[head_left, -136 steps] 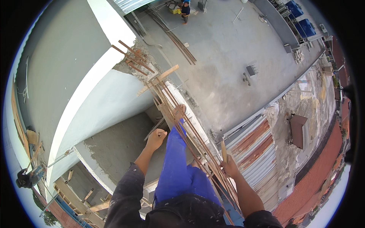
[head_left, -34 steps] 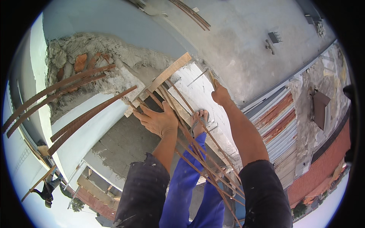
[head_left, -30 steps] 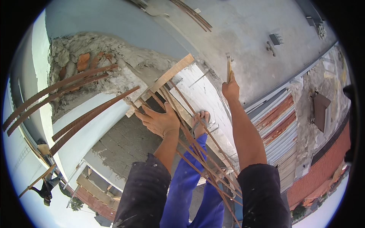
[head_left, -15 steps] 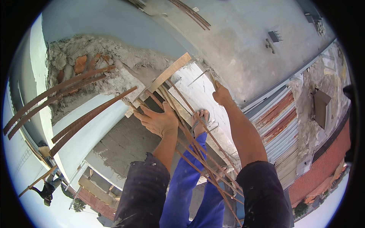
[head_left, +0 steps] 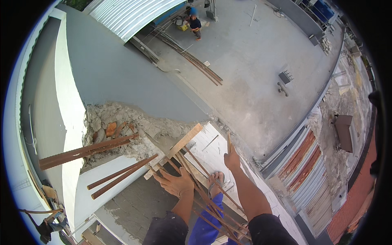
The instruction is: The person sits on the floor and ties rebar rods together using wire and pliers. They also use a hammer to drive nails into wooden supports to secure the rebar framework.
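My left hand [head_left: 177,184] is open, its fingers spread over the edge of a wooden board beside a bundle of long rusty steel rods [head_left: 196,160]. Whether its palm presses on the rods cannot be made out. My right hand [head_left: 232,160] is closed around a thin wooden strip [head_left: 228,141], which points up and away over the white ledge [head_left: 200,152]. Between the hands, a short wooden plank [head_left: 184,141] lies slantwise across the far end of the rods. My foot [head_left: 215,180] stands in a sandal on the white ledge, close to the rods.
Rusty rebar ends [head_left: 122,175] jut from broken concrete [head_left: 122,118] at left. Below lies a grey floor past the ledge. Corrugated metal sheets [head_left: 302,159] lie right. Across the far roof slab, a person [head_left: 195,25] is near piled rods [head_left: 192,57]; another person [head_left: 45,228] appears lower left.
My view has tilted up, bringing in more of the far slab and a person there. Both hands appear lower in the picture, in much the same poses, with the strip still in the right.
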Demonstrator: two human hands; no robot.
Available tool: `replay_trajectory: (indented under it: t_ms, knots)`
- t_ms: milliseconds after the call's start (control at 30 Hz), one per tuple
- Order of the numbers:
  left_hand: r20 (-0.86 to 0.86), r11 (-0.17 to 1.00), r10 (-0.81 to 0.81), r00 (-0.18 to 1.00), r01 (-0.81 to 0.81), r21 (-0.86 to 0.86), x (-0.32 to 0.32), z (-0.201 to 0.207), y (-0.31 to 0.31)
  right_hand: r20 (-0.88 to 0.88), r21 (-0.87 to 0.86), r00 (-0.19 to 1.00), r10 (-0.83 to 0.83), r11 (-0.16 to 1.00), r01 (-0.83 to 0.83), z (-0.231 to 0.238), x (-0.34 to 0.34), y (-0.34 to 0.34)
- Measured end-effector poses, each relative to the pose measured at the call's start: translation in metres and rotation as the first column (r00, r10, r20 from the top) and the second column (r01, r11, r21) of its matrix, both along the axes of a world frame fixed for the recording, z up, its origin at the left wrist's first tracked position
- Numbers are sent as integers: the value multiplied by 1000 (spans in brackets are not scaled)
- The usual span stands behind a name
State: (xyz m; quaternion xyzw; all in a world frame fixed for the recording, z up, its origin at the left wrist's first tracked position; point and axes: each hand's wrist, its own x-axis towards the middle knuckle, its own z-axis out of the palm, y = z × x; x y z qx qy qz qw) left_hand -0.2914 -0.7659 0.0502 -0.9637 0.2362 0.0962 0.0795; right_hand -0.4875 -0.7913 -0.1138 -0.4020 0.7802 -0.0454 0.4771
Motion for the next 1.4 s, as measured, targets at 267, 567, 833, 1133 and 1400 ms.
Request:
replay_trajectory:
  t_ms: [267, 567, 833, 1133, 1400]
  knots:
    - [42, 996, -53, 998, 56, -71, 3, -7, 11, 39, 105, 965, -260, 961, 255, 54, 21, 87]
    - [46, 999, -40, 998, 41, -17, 1, -6, 9, 144, 162, 986, -89, 985, 65, 174, -21, 201]
    - [114, 995, -3, 994, 15, -102, 0, -14, 11, 121, -65, 947, -298, 950, 307, 215, -16, 263]
    - [61, 1000, -25, 998, 26, -3, -4, 1, 5, -142, -117, 975, -171, 981, 155, 184, 6, 291]
    - [65, 1000, -18, 998, 17, 11, -2, -2, 4, -117, -114, 985, -125, 987, 112, 187, 0, 285]
